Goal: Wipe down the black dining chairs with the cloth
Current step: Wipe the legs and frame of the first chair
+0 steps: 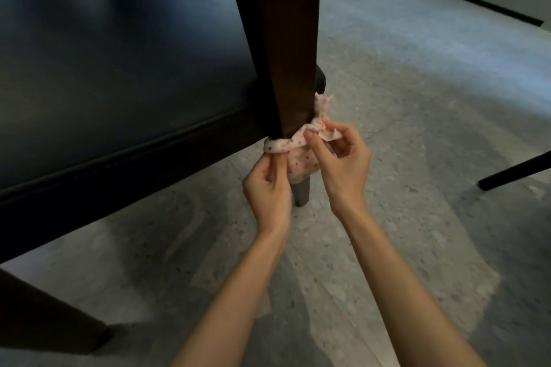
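Under the back corner of the chair seat [119, 68], two bare forearms reaching up from the bottom edge, wrists slightly bent, palms turned toward each other. Thumb and curled fingers of the left hand [267, 185] pinching the cloth [298, 158] at its near-left side. On the other side, the right hand [343, 158] pinching it between thumb and forefinger, other fingers loosely curled.

One cloth, pale pink with small dark dots, twisted into a band and looped around the chair leg [286, 68], touching the wood, long axis crosswise to the leg. Loose bunch hanging between the hands, one tip sticking up behind the leg.

Leg running top to bottom, leaning slightly right toward the speckled floor [417, 128]. Three dark legs counted: this one, a second leg [44, 316] at lower left, a third leg [512, 170] at far right, well apart.
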